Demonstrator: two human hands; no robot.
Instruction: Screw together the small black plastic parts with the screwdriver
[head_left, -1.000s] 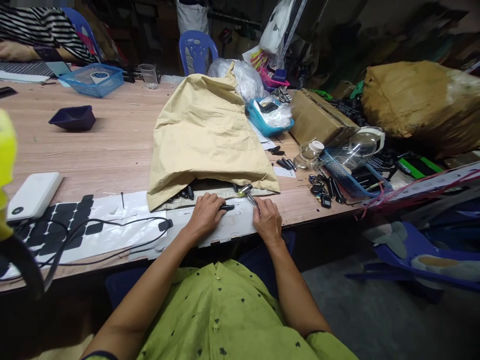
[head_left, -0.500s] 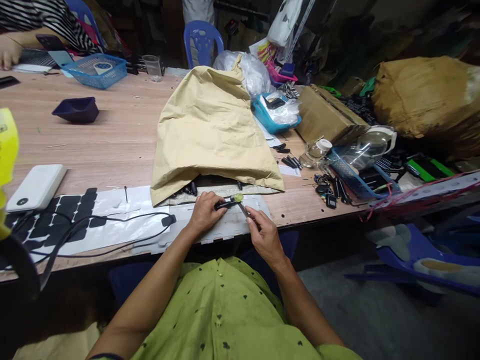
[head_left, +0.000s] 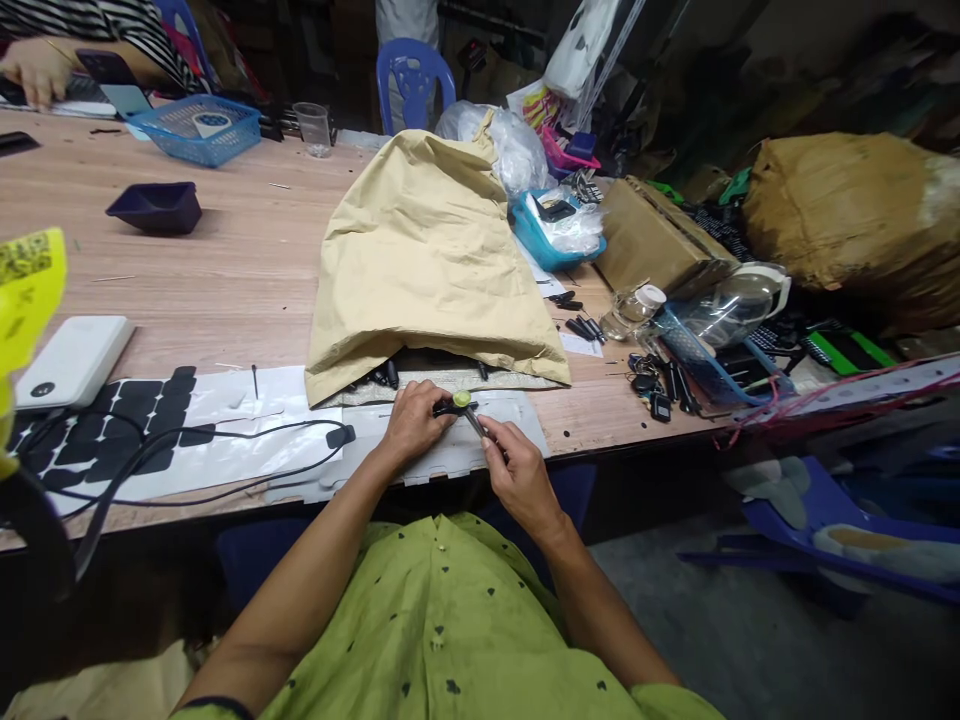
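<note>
My left hand [head_left: 411, 424] rests on a white sheet [head_left: 457, 445] at the table's near edge and pinches a small black part [head_left: 448, 408]. My right hand [head_left: 517, 476] grips a thin metal tool [head_left: 472, 419] whose far end, with a small green bit [head_left: 463, 399], meets that black part. Just beyond both hands lies a large tan paper bag [head_left: 427, 260], with several more small black parts [head_left: 382, 376] showing at its open mouth.
A white power bank [head_left: 71, 361], black pads on a white sheet [head_left: 112, 430] and a black cable [head_left: 225, 455] lie left. A dark tray [head_left: 155, 206] and blue basket [head_left: 199, 128] stand farther back, near another person's hand [head_left: 34, 72]. Right: blue bins [head_left: 555, 228], cardboard box [head_left: 652, 235], black clutter [head_left: 660, 385].
My right hand drew back toward me and tilted the tool so its green end meets the black part in my left hand. The view shifted slightly.
</note>
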